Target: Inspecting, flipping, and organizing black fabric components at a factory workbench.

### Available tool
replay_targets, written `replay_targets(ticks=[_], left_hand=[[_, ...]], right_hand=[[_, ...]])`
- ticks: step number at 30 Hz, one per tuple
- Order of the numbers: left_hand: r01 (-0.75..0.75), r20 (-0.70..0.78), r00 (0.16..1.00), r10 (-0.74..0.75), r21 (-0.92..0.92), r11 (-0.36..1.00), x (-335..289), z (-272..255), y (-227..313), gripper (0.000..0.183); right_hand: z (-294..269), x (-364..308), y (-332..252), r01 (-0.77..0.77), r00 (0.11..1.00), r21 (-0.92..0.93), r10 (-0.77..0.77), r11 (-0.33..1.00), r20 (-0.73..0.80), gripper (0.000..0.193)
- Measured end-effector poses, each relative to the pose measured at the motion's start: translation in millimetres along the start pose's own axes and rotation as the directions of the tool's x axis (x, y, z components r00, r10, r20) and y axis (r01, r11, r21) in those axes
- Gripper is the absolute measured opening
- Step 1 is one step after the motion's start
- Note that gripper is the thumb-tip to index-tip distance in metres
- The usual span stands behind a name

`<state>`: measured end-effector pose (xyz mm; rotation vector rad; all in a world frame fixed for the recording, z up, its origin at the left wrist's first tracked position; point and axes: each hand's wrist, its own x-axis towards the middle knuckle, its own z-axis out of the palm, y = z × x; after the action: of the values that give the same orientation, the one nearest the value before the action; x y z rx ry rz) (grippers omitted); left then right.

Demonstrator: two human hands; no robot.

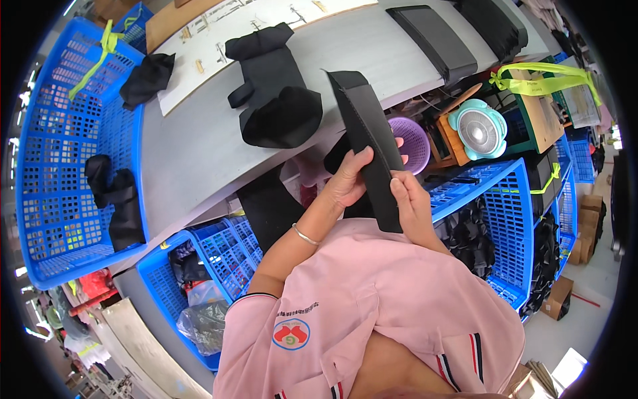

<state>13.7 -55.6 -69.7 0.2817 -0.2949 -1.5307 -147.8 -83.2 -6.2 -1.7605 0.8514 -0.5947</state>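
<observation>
A long, flat black fabric panel (367, 136) with a folded flap along one edge is held up in front of my chest, tilted. My left hand (351, 176) grips its left edge, thumb on the front and fingertips showing past the far edge. Lower down, my right hand (413, 203) pinches its right side with the thumb on top; most of its fingers are hidden behind. Beyond my hands, a black sewn fabric piece (272, 76) with puffed ends rests on the grey table (189, 143).
Stacked black panels (432, 40) lie at the table's far right. A blue crate (60, 146) stands left, another blue crate (229, 253) near my left arm, and a blue crate (512, 226) at right holds black pieces. A teal fan (478, 130) and purple basket (415, 143) sit beside the table.
</observation>
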Motion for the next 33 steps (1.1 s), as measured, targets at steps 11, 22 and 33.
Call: replay_targets(ticks=[11, 22, 33], left_hand=[[-0.119, -0.284, 0.917, 0.281, 0.477, 0.871, -55.4, 28.0, 23.5, 0.034], [0.331, -0.02, 0.339, 0.941, 0.938, -0.1, -64.6, -30.1, 93.6, 0.027], [-0.067, 0.301, 0.673, 0.676, 0.934, -0.35, -26.6, 9.8, 94.5, 0.028]], right_hand=[[26.8, 18.1, -6.7, 0.146, 0.987, 0.058, -0.15, 0.988, 0.066, 0.053], [34.8, 45.8, 7.2, 0.278, 0.94, -0.224, -0.218, 0.934, 0.262, 0.041], [69.9, 103.7, -6.8, 0.432, 0.901, -0.552, -0.36, 0.713, 0.24, 0.033]])
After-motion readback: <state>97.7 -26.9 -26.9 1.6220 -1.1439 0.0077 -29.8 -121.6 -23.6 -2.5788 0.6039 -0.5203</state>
